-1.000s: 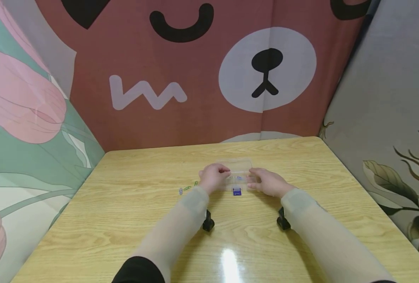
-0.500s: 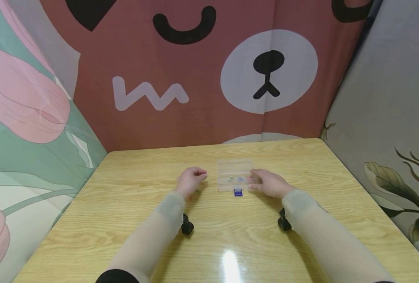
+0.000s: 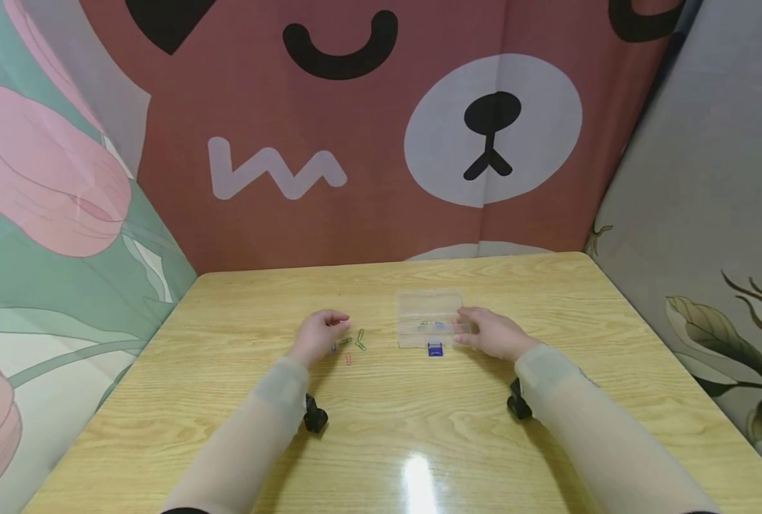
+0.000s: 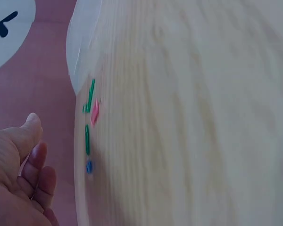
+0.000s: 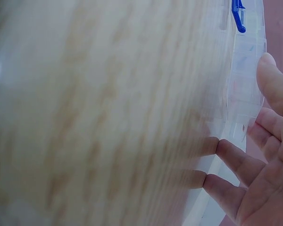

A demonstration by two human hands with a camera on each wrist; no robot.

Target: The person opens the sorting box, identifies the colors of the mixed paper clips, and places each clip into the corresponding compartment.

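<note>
My left hand point(image 3: 318, 335) hovers over the table beside a small group of paper clips, its fingers loosely bent and nothing visible between them. A green paper clip point(image 3: 361, 335), a red paper clip point(image 3: 348, 359) and a blue paper clip point(image 4: 89, 166) lie there, with more green ones among them. My right hand point(image 3: 493, 333) holds the right side of a clear plastic box point(image 3: 413, 335), thumb at its edge, lower fingertips on the table. The box's lid point(image 3: 428, 300) is raised back, and a blue latch point(image 3: 435, 350) sticks out in front. Small green and blue pieces show inside.
The wooden table point(image 3: 381, 428) has its far edge against a hanging cloth point(image 3: 368, 221) with a bear print. Patterned cloths hang at both sides. Black wrist cameras sit under both forearms.
My left hand has moved left from over the box to beside the paper clips, uncovering the box and the green and red clips. My right hand has stayed at the box.
</note>
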